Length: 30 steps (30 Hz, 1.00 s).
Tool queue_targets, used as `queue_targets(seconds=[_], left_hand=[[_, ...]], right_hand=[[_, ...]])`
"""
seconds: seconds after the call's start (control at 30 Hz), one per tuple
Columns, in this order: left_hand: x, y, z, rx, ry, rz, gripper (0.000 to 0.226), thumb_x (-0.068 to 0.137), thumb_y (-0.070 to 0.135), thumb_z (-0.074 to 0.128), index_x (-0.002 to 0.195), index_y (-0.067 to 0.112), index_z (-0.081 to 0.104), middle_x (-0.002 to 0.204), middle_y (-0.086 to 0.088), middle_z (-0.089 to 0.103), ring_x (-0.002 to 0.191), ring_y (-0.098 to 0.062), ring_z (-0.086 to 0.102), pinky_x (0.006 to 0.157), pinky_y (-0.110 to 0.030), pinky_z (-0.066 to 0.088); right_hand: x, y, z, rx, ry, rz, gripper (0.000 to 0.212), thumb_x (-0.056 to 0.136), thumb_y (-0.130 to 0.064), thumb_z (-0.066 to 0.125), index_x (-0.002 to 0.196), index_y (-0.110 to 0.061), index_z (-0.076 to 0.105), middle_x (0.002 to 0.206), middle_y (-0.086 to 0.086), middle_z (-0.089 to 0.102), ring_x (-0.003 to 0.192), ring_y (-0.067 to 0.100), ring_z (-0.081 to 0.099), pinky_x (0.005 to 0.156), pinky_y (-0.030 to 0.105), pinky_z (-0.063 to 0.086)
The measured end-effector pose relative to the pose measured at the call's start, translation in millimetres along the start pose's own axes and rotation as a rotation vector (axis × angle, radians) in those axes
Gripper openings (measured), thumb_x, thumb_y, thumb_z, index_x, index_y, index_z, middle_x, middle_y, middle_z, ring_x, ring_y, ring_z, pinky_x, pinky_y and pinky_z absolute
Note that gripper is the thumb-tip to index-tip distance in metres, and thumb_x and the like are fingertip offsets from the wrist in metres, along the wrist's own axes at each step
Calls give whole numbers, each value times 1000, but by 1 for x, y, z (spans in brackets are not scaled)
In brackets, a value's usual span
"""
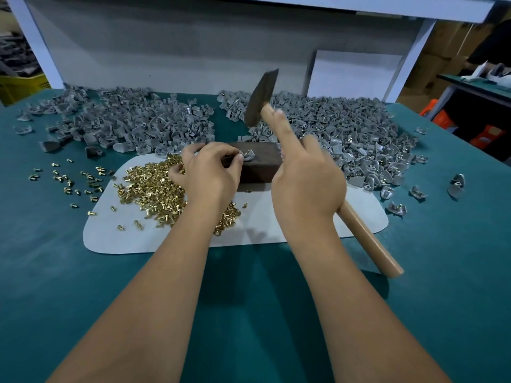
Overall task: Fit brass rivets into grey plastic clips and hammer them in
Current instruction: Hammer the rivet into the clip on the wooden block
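My left hand (pixel 210 168) pinches a grey plastic clip (pixel 248 155) with a rivet in it, steadying it on top of a dark wooden block (pixel 258 167). My right hand (pixel 307 175) grips a hammer by its pale wooden handle (pixel 367 239), index finger stretched along the handle. The dark hammer head (pixel 261 96) is raised and blurred, above and behind the block. A heap of brass rivets (pixel 154 186) lies on a white mat (pixel 276 225) left of the block, partly under my left hand.
Large piles of grey clips lie behind the block at back left (pixel 124 120) and at right (pixel 354 139). Loose rivets (pixel 69 181) are scattered on the teal table (pixel 249 299) left of the mat. A white board (pixel 354 76) leans at the back.
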State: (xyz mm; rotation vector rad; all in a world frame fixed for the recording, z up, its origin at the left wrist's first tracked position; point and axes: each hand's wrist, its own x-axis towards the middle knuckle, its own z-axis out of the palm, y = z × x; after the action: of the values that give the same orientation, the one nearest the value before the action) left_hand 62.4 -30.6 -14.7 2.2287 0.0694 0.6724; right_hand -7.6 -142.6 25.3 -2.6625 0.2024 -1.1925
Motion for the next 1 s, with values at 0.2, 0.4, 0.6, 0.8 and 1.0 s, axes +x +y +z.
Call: queue_targets(seconds=[0.2, 0.4, 0.6, 0.8, 1.0], left_hand=[[0, 0, 2, -7, 15, -9, 9, 90, 37, 65, 89, 35, 73, 108, 22, 66, 130, -15, 33, 104, -52, 18], [1, -1, 5, -31, 35, 7, 7, 88, 34, 68, 87, 32, 74, 102, 20, 67, 129, -17, 34, 105, -52, 17], [0, -2, 9, 7, 99, 18, 4, 86, 37, 69, 83, 36, 71, 97, 19, 67, 127, -18, 35, 98, -49, 15], [3, -4, 10, 53, 80, 15, 5, 85, 41, 67, 81, 39, 69, 100, 20, 67, 126, -16, 34, 97, -47, 14], [1, -3, 9, 40, 101, 32, 5, 86, 38, 69, 82, 36, 71, 98, 20, 68, 127, -18, 37, 98, -46, 13]], right_hand=[[-1, 6, 1, -91, -175, -72, 75, 85, -3, 56, 143, -46, 33, 90, 4, 58, 64, 22, 42, 51, 30, 25], [4, 5, -4, -39, 47, -12, 75, 75, 2, 67, 138, -35, 48, 74, 4, 51, 57, 19, 35, 48, 28, 22], [5, 7, -6, -30, -15, 1, 75, 78, 0, 65, 140, -37, 44, 75, 2, 46, 59, 19, 37, 49, 28, 24], [1, 11, -3, -40, -43, -25, 76, 81, 1, 62, 141, -41, 42, 75, 1, 41, 58, 20, 35, 47, 26, 17], [1, 10, -2, -38, -40, -32, 73, 79, 3, 63, 140, -33, 45, 78, 7, 55, 59, 19, 35, 50, 29, 25]])
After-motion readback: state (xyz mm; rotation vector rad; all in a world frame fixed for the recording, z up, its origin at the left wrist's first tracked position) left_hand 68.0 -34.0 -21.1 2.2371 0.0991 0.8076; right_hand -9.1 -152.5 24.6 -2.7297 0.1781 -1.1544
